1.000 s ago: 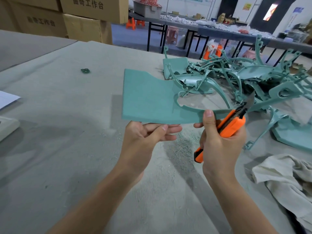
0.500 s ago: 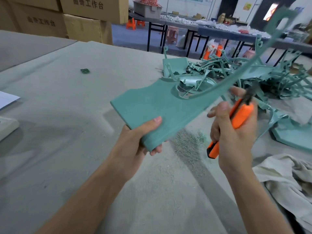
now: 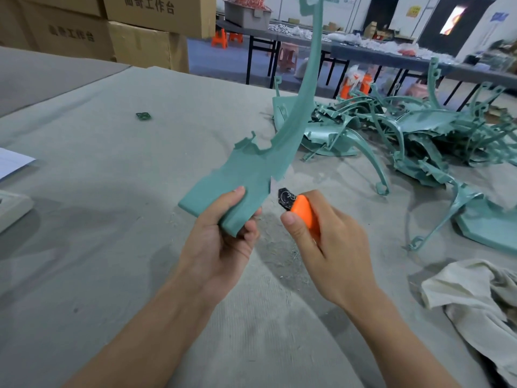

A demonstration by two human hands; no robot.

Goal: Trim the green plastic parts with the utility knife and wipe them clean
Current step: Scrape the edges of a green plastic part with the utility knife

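My left hand (image 3: 221, 242) grips the lower end of a green plastic part (image 3: 251, 169), thumb on top. The part's flat body rises to the right into a long curved arm that runs out of the top of the view. My right hand (image 3: 330, 247) holds an orange utility knife (image 3: 300, 210). Its dark tip sits right beside the part's right edge, just above my left fingers. A pile of green plastic parts (image 3: 405, 130) lies at the back right of the table. A crumpled pale cloth (image 3: 475, 298) lies at the right front.
The grey felt-covered table (image 3: 98, 191) carries fine shavings (image 3: 282, 256) under my hands and a small green scrap (image 3: 143, 116) at the back left. White paper (image 3: 11, 163) and a pale object (image 3: 11, 211) lie at the left edge. Cardboard boxes (image 3: 145, 32) stand behind.
My left hand has turned the part from lying flat to standing with its long arm upright. My right hand has brought the knife down and left to the part's lower right edge.
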